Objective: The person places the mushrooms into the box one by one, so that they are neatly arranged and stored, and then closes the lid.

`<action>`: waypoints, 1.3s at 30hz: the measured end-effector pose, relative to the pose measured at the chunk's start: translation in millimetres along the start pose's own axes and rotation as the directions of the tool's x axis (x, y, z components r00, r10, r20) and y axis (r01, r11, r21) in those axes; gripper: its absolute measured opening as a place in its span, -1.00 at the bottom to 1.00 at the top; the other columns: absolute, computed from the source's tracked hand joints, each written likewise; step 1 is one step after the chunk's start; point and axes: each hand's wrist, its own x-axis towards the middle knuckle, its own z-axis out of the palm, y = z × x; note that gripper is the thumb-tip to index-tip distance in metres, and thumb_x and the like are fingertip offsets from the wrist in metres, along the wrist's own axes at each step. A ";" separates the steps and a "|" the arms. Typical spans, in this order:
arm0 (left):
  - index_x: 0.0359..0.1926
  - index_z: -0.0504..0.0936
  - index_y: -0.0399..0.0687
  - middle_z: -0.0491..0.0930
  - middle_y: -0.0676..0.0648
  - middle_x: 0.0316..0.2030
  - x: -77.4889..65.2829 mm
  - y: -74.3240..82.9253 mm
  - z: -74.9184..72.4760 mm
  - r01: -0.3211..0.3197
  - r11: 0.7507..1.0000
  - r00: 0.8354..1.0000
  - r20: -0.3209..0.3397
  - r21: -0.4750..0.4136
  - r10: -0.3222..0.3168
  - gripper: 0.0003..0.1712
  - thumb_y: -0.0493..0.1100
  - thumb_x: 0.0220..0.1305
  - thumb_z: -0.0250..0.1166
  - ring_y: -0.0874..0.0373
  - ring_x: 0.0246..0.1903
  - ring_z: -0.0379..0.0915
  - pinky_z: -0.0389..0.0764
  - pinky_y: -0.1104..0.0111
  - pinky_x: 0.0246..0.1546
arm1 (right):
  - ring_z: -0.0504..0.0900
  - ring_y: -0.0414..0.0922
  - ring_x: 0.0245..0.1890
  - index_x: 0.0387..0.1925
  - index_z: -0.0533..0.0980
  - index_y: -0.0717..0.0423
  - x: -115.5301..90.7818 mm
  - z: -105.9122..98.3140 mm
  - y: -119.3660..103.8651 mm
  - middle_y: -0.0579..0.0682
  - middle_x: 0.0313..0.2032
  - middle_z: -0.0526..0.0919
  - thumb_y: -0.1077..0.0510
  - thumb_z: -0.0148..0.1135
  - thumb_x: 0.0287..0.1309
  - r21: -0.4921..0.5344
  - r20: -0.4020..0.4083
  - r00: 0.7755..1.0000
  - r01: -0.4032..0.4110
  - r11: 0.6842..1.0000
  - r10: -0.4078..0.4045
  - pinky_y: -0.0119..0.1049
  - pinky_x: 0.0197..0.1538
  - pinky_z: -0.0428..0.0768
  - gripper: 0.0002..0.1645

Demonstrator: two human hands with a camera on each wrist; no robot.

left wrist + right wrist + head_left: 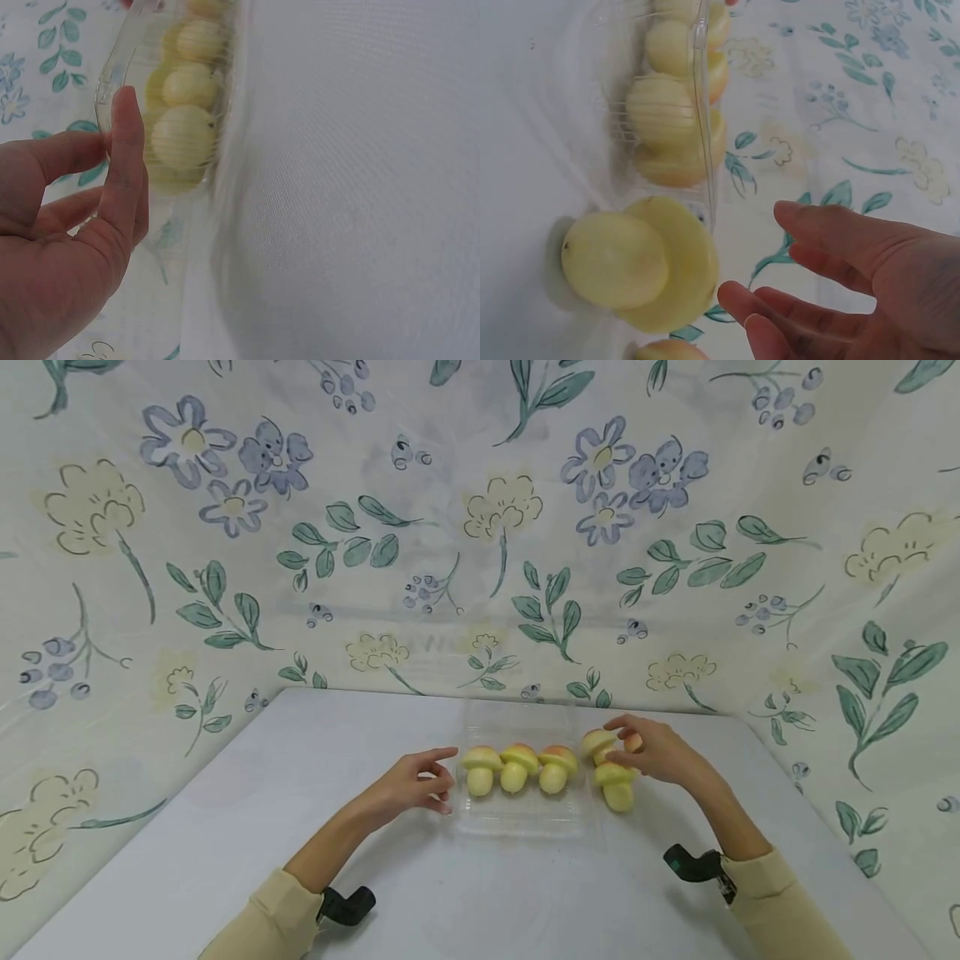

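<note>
A clear plastic container (517, 822) holds three mushroom-shaped pieces (553, 768) in a row, with pale stems and yellow-to-red caps. My left hand (412, 783) is at its left side, and in the left wrist view a fingertip meets the clear rim (103, 90). Just right of the container, another mushroom-shaped piece (615, 259) lies on its side with its stem towards me. More of these pieces (597, 743) lie behind it, partly hidden by my right hand (656, 752). The right hand's fingers are spread above them and hold nothing.
Under everything is a white tabletop (487, 893). A flower-printed cloth (450, 527) hangs behind the table and along its sides. Each wrist bears a black camera mount (348, 906).
</note>
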 end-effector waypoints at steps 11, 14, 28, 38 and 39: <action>0.48 0.14 -0.22 0.44 -0.17 -0.16 0.2 -7.1 4.2 0.020 1.000 1.000 -0.011 -0.013 -0.020 -0.27 -0.35 0.34 0.17 0.12 -0.29 0.51 0.77 0.27 -0.20 | 0.62 -0.09 -0.32 0.23 0.41 0.16 -15.7 8.2 10.7 0.34 0.10 0.53 -0.02 0.34 0.20 0.010 0.041 0.999 -0.030 0.999 0.030 -0.29 -0.36 0.67 -0.36; 0.48 0.15 -0.22 0.44 -0.18 -0.16 1.7 -6.4 3.3 0.013 1.000 1.000 -0.012 -0.006 -0.013 -0.27 -0.35 0.34 0.17 0.12 -0.29 0.52 0.77 0.27 -0.21 | 0.62 -0.10 -0.34 0.22 0.41 0.17 -15.7 6.7 13.5 0.35 0.09 0.54 -0.01 0.36 0.18 0.012 0.044 0.999 -0.012 1.000 0.012 -0.30 -0.37 0.66 -0.36; 0.49 0.13 -0.21 0.45 -0.19 -0.14 7.1 0.3 -1.0 0.014 1.000 1.000 -0.002 0.009 -0.014 -0.27 -0.33 0.36 0.16 0.11 -0.27 0.53 0.77 0.26 -0.19 | 0.62 -0.09 -0.34 0.29 0.36 0.13 -11.1 4.7 23.7 0.32 0.13 0.50 -0.07 0.36 0.17 0.078 0.167 0.985 -0.060 0.995 0.047 -0.26 -0.33 0.66 -0.26; 0.49 0.12 -0.25 0.44 -0.19 -0.14 4.9 -0.2 -3.4 0.010 1.000 1.000 0.005 0.005 -0.010 -0.27 -0.32 0.37 0.16 0.14 -0.29 0.51 0.77 0.27 -0.20 | 0.62 -0.10 -0.32 0.32 0.32 0.09 -5.2 12.4 28.4 0.27 0.11 0.50 -0.05 0.37 0.16 0.115 0.224 0.973 -0.084 0.990 0.057 -0.24 -0.30 0.67 -0.24; 0.49 0.12 -0.24 0.44 -0.19 -0.15 4.8 -0.7 -3.2 0.012 1.000 1.000 0.004 0.003 -0.012 -0.27 -0.32 0.36 0.17 0.15 -0.29 0.51 0.77 0.28 -0.20 | 0.62 -0.11 -0.32 0.32 0.33 0.08 -5.4 13.4 29.1 0.26 0.09 0.51 -0.04 0.37 0.16 0.121 0.227 0.972 -0.084 0.989 0.055 -0.24 -0.30 0.66 -0.25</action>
